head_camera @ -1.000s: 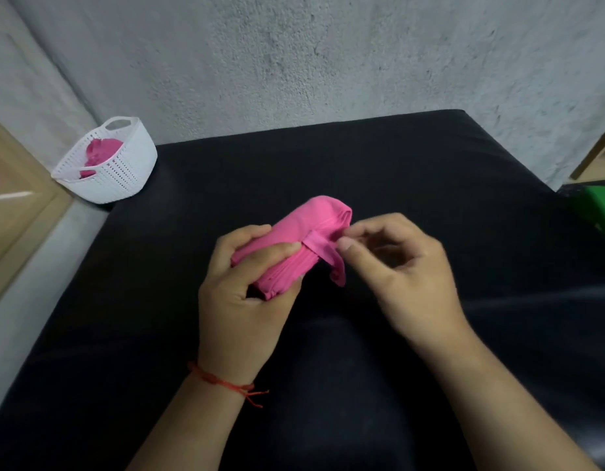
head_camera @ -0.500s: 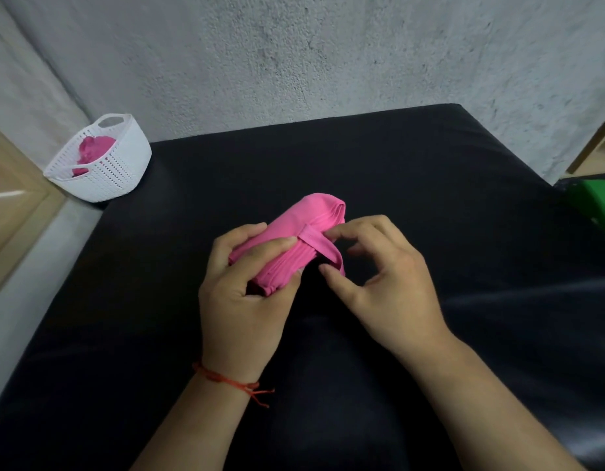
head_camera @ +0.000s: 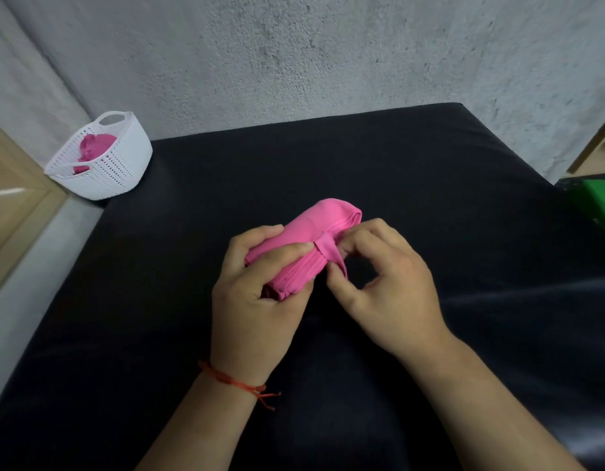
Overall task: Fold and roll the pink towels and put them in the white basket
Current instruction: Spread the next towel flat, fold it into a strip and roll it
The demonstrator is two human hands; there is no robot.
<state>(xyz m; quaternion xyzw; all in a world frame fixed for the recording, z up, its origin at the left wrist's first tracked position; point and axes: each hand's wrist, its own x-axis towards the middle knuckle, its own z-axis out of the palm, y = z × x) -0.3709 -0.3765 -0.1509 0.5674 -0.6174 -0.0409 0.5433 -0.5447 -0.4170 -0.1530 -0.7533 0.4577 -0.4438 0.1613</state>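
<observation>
While left hand grips towel, right hand pinches

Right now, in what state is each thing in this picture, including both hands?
towel roll: rolled up, held by both hands, loose end not yet tucked in
left hand: fingers curled round the roll
right hand: pinches the roll's loose end
basket: upright, partly filled
second towel: lies inside the basket
red string: tied round the left wrist
</observation>
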